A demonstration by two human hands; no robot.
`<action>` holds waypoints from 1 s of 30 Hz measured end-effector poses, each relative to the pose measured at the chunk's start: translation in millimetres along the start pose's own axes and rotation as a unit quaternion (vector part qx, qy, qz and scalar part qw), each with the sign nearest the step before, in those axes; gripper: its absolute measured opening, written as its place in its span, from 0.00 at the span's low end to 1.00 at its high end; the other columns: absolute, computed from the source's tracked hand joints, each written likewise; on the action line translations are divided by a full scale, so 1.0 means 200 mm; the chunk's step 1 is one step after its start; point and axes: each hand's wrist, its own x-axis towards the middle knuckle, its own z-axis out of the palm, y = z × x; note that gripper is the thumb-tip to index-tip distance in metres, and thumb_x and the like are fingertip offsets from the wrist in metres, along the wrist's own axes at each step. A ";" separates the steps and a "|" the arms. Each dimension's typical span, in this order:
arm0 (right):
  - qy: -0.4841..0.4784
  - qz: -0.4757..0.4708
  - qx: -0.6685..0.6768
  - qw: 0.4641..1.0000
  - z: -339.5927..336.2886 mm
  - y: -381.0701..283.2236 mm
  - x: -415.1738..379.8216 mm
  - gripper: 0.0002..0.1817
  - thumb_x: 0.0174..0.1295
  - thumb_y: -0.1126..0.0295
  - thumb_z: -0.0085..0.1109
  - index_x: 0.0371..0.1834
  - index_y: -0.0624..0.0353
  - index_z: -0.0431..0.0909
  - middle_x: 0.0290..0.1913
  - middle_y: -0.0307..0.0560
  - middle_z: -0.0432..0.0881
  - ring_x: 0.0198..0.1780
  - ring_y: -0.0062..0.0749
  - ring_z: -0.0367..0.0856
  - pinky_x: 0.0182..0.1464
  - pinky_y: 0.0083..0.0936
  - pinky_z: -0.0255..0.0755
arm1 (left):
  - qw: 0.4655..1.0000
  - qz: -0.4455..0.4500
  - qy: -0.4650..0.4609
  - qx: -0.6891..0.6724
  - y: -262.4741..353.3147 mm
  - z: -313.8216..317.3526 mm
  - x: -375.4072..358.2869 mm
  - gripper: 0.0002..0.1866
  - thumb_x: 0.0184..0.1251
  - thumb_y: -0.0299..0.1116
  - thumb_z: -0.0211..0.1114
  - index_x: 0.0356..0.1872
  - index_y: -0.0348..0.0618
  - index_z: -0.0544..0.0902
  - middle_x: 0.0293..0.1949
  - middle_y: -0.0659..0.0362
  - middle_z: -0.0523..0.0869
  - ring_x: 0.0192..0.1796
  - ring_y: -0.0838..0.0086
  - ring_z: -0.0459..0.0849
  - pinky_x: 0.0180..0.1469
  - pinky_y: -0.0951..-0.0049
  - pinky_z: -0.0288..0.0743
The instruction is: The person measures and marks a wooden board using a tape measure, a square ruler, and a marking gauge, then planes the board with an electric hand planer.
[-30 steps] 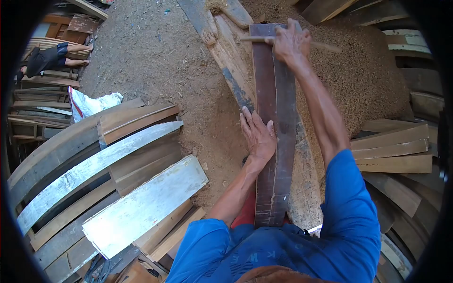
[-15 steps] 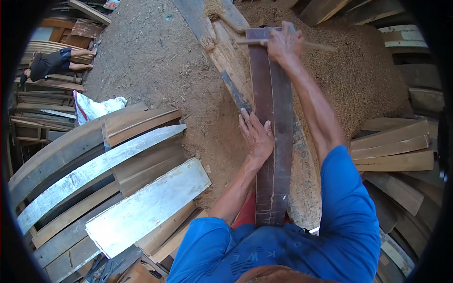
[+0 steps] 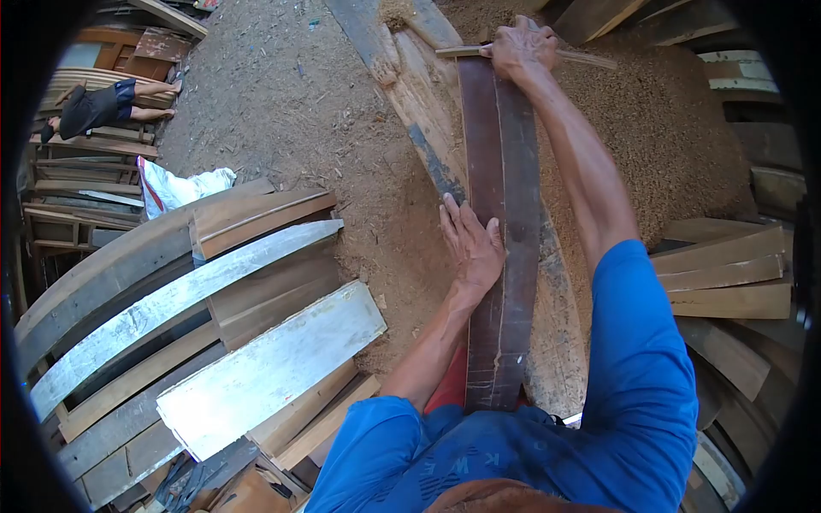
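A long dark-brown board (image 3: 516,231) runs away from my body, with a pale line along its length. My left hand (image 3: 475,248) lies on its left edge near the middle, fingers stretched out past the edge. At the far end, my right hand (image 3: 523,50) is closed around a long thin bar (image 3: 462,52), which lies crosswise at the board's end and sticks out on both sides. The bar's middle is hidden under my fingers, and its right part is blurred. Beneath the board is a worn, rough plank (image 3: 554,342) with a notched far part.
Sawdust (image 3: 650,145) is heaped at the right. Stacked curved planks and a white-painted board (image 3: 274,368) lie at the left; pale wood pieces (image 3: 727,265) lie at the right. A white sack (image 3: 184,188) and another person (image 3: 98,107) are at the upper left.
My right hand has moved the bar farther away, from on top of the board to its far end. My left hand stays at the board's left edge.
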 end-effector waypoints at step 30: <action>0.038 0.190 0.826 0.529 -0.27 1.15 -2.86 0.22 0.78 0.49 0.47 0.49 0.58 0.80 0.46 0.43 0.83 0.53 0.32 0.79 0.63 0.36 0.71 | 0.937 -0.267 -0.176 -0.142 -0.12 -0.14 -0.50 0.51 0.68 0.70 0.56 0.67 0.23 0.68 0.63 0.29 0.76 0.69 0.41 0.75 0.68 0.51 0.69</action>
